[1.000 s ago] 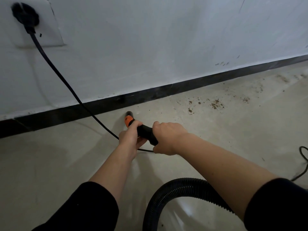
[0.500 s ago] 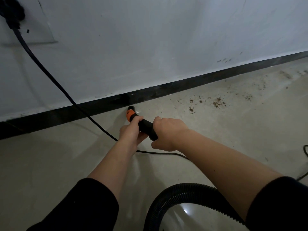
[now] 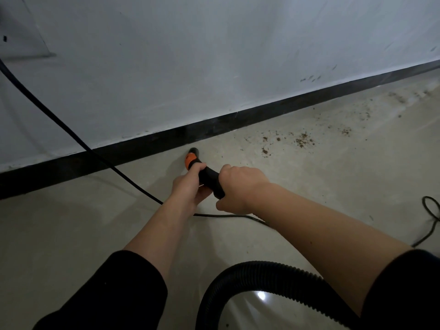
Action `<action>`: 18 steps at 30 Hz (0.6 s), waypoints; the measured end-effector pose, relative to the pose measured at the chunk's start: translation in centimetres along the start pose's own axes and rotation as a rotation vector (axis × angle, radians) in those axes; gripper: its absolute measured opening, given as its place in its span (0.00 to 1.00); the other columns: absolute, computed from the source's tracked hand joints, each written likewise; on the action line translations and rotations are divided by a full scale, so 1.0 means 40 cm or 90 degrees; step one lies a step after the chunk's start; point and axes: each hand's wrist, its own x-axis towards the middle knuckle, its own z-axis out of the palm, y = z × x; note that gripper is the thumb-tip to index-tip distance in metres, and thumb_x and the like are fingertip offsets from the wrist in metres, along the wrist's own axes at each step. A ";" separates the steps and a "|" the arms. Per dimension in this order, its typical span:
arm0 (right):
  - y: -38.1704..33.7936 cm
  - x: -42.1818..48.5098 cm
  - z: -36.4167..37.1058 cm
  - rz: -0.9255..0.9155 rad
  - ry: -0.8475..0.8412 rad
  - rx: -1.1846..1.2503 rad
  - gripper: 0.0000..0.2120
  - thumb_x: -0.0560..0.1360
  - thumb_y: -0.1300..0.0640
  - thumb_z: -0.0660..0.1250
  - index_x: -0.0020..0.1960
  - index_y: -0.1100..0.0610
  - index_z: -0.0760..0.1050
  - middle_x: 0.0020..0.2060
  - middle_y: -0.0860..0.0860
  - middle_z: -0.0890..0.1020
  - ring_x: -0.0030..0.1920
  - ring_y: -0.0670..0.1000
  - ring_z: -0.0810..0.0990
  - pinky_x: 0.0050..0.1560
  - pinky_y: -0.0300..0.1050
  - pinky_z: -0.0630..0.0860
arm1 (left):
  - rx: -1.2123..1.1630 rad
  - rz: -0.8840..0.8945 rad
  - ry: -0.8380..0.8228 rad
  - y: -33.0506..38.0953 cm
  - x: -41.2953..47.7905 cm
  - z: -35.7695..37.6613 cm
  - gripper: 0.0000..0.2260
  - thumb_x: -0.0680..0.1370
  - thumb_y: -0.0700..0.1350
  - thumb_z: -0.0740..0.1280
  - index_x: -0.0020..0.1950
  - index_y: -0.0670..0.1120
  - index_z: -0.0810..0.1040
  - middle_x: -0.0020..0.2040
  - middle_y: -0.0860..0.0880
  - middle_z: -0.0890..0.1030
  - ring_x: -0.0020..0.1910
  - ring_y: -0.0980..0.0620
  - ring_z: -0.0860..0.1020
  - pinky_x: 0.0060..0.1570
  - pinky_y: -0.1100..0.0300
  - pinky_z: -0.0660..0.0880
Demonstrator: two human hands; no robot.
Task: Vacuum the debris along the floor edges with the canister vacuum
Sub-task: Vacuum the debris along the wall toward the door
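Debris [image 3: 303, 141] is scattered right of the nozzle [image 3: 193, 156], which is gripped by the curled left hand [image 3: 189, 185] and right hand [image 3: 240, 186]. Its tip is best kept low along the baseboard [image 3: 147, 148] and swept slowly right.

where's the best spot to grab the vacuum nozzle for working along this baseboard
Grip the black handle behind the orange collar, coming from above and behind, as the left hand and right hand do. It slants down to the baseboard, tip at the floor, so that rear stretch is in reach and steers the tip.
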 end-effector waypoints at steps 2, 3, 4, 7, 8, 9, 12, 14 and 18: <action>0.008 -0.011 0.001 0.006 -0.003 -0.004 0.16 0.75 0.50 0.66 0.52 0.57 0.63 0.35 0.49 0.69 0.34 0.50 0.73 0.32 0.42 0.67 | 0.009 -0.007 -0.014 -0.007 -0.005 0.009 0.16 0.77 0.47 0.70 0.61 0.42 0.72 0.47 0.44 0.78 0.45 0.47 0.80 0.50 0.53 0.80; 0.013 -0.016 0.002 0.010 -0.004 -0.005 0.16 0.75 0.50 0.66 0.51 0.57 0.63 0.36 0.49 0.70 0.33 0.49 0.72 0.31 0.42 0.66 | 0.012 -0.011 -0.023 -0.011 -0.007 0.013 0.16 0.77 0.47 0.70 0.61 0.42 0.72 0.48 0.43 0.78 0.45 0.47 0.81 0.51 0.53 0.80; 0.016 -0.021 0.004 0.015 -0.008 -0.007 0.15 0.75 0.50 0.66 0.51 0.57 0.63 0.36 0.50 0.70 0.32 0.49 0.71 0.30 0.41 0.66 | 0.017 -0.015 -0.032 -0.014 -0.010 0.016 0.16 0.77 0.47 0.69 0.62 0.42 0.72 0.49 0.43 0.79 0.46 0.46 0.81 0.53 0.53 0.79; 0.026 -0.036 0.013 0.025 -0.022 -0.013 0.16 0.75 0.51 0.66 0.54 0.58 0.65 0.36 0.50 0.71 0.34 0.49 0.73 0.31 0.41 0.67 | 0.045 -0.023 -0.056 -0.026 -0.017 0.024 0.16 0.78 0.47 0.69 0.61 0.42 0.73 0.51 0.43 0.79 0.47 0.46 0.81 0.54 0.52 0.80; 0.029 -0.041 0.016 0.026 -0.024 -0.013 0.15 0.75 0.51 0.66 0.54 0.58 0.65 0.36 0.50 0.70 0.35 0.50 0.74 0.31 0.42 0.68 | 0.050 -0.025 -0.062 -0.030 -0.020 0.026 0.15 0.78 0.47 0.69 0.61 0.42 0.73 0.51 0.42 0.79 0.47 0.46 0.82 0.54 0.52 0.80; 0.032 -0.046 0.018 0.027 -0.025 -0.013 0.15 0.75 0.51 0.66 0.53 0.58 0.64 0.36 0.50 0.70 0.35 0.51 0.73 0.32 0.42 0.68 | 0.054 -0.026 -0.069 -0.033 -0.022 0.028 0.15 0.78 0.47 0.69 0.61 0.42 0.73 0.51 0.42 0.80 0.47 0.46 0.82 0.52 0.53 0.80; 0.043 -0.063 0.019 0.030 -0.028 -0.020 0.15 0.76 0.51 0.65 0.51 0.58 0.62 0.35 0.49 0.68 0.37 0.52 0.73 0.34 0.43 0.68 | 0.068 -0.031 -0.090 -0.045 -0.033 0.040 0.13 0.78 0.47 0.68 0.59 0.42 0.74 0.51 0.42 0.80 0.47 0.46 0.81 0.47 0.55 0.79; 0.052 -0.075 0.019 0.032 -0.033 -0.029 0.15 0.76 0.51 0.65 0.50 0.58 0.61 0.35 0.50 0.67 0.38 0.52 0.74 0.36 0.44 0.69 | 0.070 -0.037 -0.097 -0.054 -0.042 0.052 0.12 0.79 0.47 0.68 0.57 0.42 0.74 0.50 0.43 0.80 0.46 0.47 0.81 0.46 0.55 0.79; 0.075 -0.101 0.019 0.036 -0.044 -0.035 0.15 0.76 0.51 0.65 0.50 0.58 0.61 0.35 0.49 0.66 0.37 0.52 0.72 0.33 0.43 0.67 | 0.069 -0.048 -0.111 -0.070 -0.060 0.080 0.12 0.79 0.47 0.68 0.58 0.42 0.74 0.48 0.44 0.79 0.44 0.47 0.81 0.44 0.56 0.79</action>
